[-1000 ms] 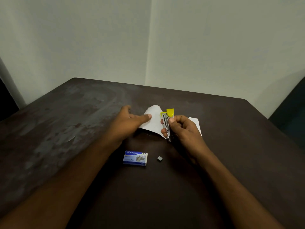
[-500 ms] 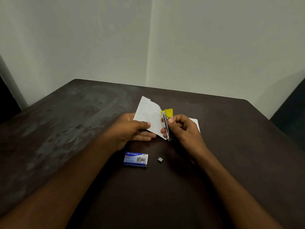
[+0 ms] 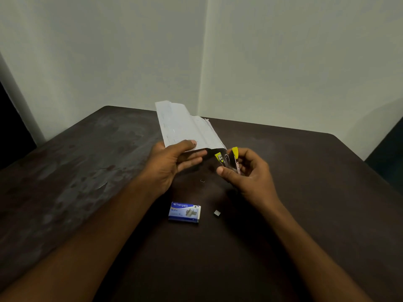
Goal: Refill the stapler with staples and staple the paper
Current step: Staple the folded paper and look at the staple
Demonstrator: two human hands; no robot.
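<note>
My left hand [image 3: 172, 164] pinches the white paper [image 3: 183, 125] by its near edge, thumb on top, and holds it lifted and tilted up above the table. Several staples show along the sheet. My right hand [image 3: 248, 173] grips the small metal stapler with yellow ends [image 3: 227, 159], held just right of the paper and apart from it, its jaws slightly spread. A blue staple box [image 3: 185, 212] lies on the table nearer to me, with a small block of staples [image 3: 217, 213] to its right. One loose staple [image 3: 202, 181] lies between my hands.
The dark table [image 3: 87, 171] is worn and scuffed on its left side and stands in a corner of pale walls [image 3: 283, 62]. A dark object [image 3: 390, 153] sits past the table's right edge.
My left hand has raised the paper higher and drawn it clear of the stapler. My right hand has moved the stapler right and tilted it, its jaws now spread.
</note>
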